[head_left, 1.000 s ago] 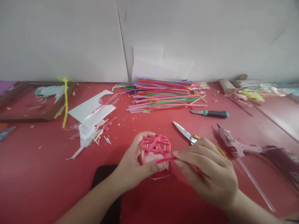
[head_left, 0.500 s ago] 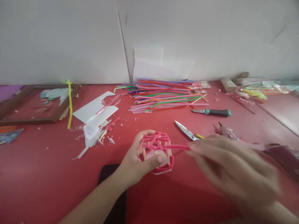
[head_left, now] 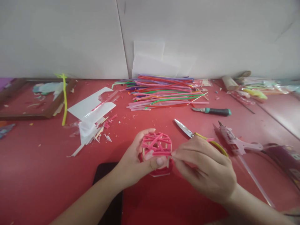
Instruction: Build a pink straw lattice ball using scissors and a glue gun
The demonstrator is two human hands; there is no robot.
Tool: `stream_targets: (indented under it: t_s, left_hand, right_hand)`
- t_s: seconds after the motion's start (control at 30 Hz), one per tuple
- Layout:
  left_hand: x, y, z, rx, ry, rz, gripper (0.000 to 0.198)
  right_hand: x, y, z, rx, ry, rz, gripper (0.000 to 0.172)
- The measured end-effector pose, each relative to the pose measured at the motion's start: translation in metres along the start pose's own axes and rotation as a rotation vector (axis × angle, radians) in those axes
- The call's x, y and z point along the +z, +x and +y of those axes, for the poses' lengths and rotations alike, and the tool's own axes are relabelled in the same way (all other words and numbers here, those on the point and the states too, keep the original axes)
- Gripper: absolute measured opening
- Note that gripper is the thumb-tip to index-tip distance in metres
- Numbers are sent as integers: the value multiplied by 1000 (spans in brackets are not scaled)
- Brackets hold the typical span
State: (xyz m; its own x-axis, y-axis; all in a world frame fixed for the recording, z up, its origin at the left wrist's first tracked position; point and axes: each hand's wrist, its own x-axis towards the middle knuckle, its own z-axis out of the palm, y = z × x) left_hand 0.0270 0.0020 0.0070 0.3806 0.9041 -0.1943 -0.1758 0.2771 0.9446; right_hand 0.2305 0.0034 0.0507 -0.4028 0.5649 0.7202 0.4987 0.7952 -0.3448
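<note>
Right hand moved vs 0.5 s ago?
Yes. The right hand went left, away from the glue gun, to the pink straw cage in the left hand, pinching a pink straw piece.

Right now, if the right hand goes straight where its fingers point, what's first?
The pink straw cage in the left hand: fingertips of the right hand sit at its side, likely touching; depth is unclear.

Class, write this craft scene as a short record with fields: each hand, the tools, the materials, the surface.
Left hand: grips the pink straw cage
Right hand: pinches a short pink straw piece against the cage's front
Tools: scissors, glue gun and craft knife lie to the right
Materials: pile of coloured straws by the wall
Surface: red table, strewn with scraps
</note>
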Motion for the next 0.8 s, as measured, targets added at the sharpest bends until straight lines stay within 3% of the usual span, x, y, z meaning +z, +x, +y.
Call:
stream_targets:
  t_s: [0.3,0.5,0.8]
  left_hand:
    - [-2,-2,-1,68,52,-38,70]
    - [-3,-3,1,35,48,-66,77]
    - [-1,-4,1,111,83,-3,59]
  right_hand:
    - [3,-3,-5,77,19,2,15]
    - [1,-2,-5,57,5,-12,14]
    - [0,-2,-5,102,79,-33,14]
